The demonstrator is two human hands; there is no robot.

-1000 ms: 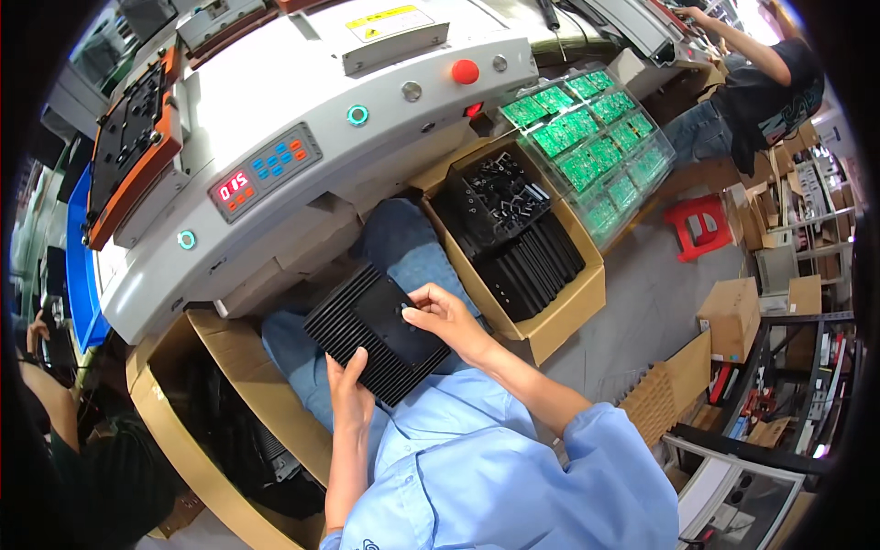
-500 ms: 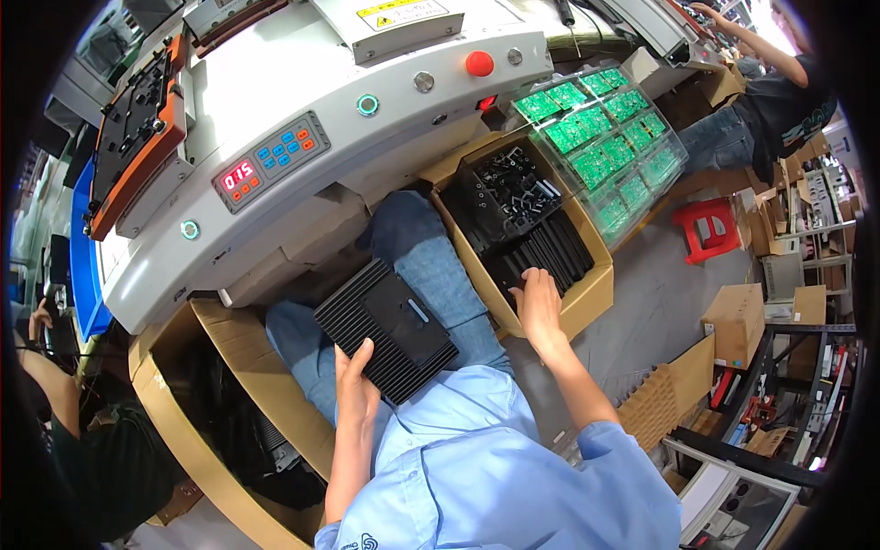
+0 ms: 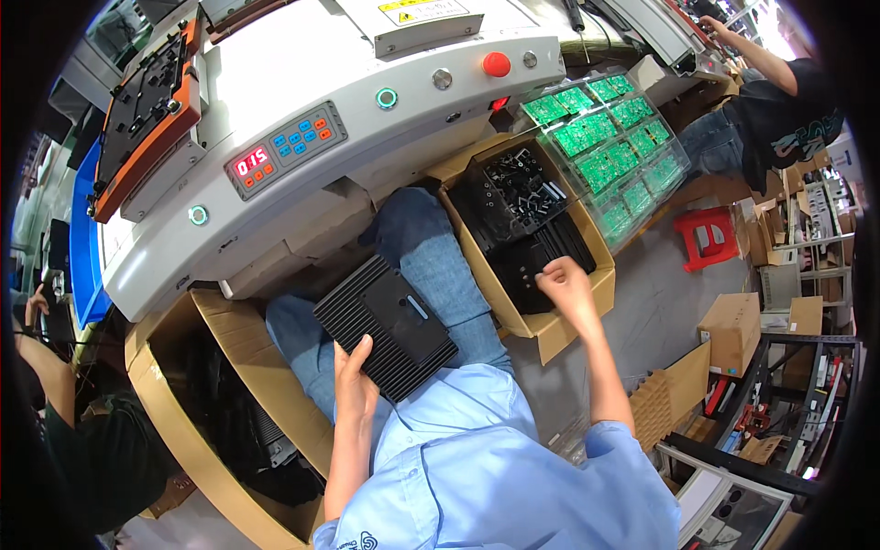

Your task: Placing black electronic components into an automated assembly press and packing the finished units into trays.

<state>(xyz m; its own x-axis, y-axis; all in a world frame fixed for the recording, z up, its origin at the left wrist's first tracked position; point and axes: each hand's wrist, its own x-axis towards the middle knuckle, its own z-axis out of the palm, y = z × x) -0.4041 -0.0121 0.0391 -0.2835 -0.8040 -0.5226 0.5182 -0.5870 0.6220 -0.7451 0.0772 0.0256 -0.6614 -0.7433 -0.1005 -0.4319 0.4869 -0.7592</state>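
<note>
My left hand [image 3: 357, 380] holds a black finned metal housing [image 3: 390, 325] by its near left edge, tilted over my lap. The housing has a smooth raised area with a pale, bar-shaped strip on it. At the right, my right hand [image 3: 570, 291] is over an open cardboard box [image 3: 541, 328], thumb and fingers pinched together at the edge of a flat black panel [image 3: 521, 273]. Other black panels [image 3: 570, 240] stand in a row beside it. Behind them in the same box is a black tray [image 3: 518, 188] with many small metal parts.
A white machine [image 3: 302, 101] with a lit display and buttons stands ahead. Green circuit boards [image 3: 605, 147] lie in clear trays beyond the right box. Another cardboard box [image 3: 170, 412] with black contents is at my left. A red stool [image 3: 706, 236] and other people are farther off.
My right hand has shifted slightly right, its fingers drawn together. A panel's flat face now shows beside it in the box. My left hand keeps the housing nearly still.
</note>
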